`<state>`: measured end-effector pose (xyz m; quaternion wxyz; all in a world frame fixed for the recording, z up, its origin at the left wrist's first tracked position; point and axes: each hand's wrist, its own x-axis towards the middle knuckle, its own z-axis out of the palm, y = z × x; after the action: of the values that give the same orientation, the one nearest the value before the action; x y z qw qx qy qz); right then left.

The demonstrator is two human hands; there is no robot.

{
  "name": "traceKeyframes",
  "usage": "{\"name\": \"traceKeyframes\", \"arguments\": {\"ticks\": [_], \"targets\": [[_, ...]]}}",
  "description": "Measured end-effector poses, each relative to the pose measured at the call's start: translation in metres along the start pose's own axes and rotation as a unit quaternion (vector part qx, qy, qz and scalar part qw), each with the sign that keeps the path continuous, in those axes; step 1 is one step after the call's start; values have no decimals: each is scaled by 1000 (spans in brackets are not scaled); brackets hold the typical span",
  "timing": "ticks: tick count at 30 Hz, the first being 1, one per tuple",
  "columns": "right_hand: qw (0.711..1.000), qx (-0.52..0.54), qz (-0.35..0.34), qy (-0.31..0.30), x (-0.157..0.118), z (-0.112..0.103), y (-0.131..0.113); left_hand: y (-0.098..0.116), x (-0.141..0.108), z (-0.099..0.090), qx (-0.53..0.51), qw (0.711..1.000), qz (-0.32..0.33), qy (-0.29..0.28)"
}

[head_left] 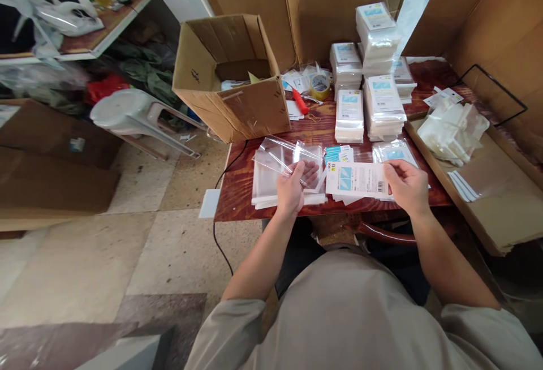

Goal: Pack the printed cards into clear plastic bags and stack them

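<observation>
In my left hand [292,188] is a clear plastic bag [283,154], gripped with the thumb on top while the fingers show through the film. Below it lies a pile of clear plastic bags [263,180] near the table's front edge. My right hand [406,184] pinches the right end of a white printed card [357,179] with a blue picture and a barcode. More printed cards [339,154] lie just beyond that card, partly hidden by it. Behind my right hand is a packaged card in clear film [395,152].
Stacks of packaged cards [385,104] stand at the table's back right. An open cardboard box [237,110] sits at back left. Between them lie a tape roll [319,85] and a red-handled tool [299,102]. A shallow cardboard tray [504,206] holding plastic bags is at right.
</observation>
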<state>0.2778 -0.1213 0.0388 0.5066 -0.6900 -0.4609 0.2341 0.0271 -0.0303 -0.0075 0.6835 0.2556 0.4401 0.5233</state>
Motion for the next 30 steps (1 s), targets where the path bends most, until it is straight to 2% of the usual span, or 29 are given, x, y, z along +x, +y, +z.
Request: {"name": "traceKeyframes", "arguments": {"ticks": [3,6,11,14,18,21,23,25,27,29,30], "targets": [[1000,10,0,-11,2,0,1,1,-1,1,-2,1000,-9,-18],[999,15,2,-32,3,10,7,-2,-5,7,-5,999,-21,-33],[999,12,-15,30,-2,32,15,-11,-11,11,9,999,-4,-36],[996,32,-28,80,-12,50,17,-18,-16,10,10,999,4,-36],[986,75,-33,149,-26,86,17,-29,-27,16,-21,999,10,-34],[976,135,-57,161,-31,113,14,-37,-36,24,-49,998,27,-31],[972,167,-74,151,-29,123,13,-37,-39,27,-52,998,29,-37],[974,192,-73,97,-24,121,12,-33,-38,25,-41,998,25,-38],[971,230,-43,-50,-20,109,13,-24,-35,20,-23,999,10,-31],[942,262,16,-210,-17,93,14,-15,-31,14,-1,999,-9,-35],[927,270,49,-255,-18,86,14,-12,-30,11,14,998,-18,-51]]}}
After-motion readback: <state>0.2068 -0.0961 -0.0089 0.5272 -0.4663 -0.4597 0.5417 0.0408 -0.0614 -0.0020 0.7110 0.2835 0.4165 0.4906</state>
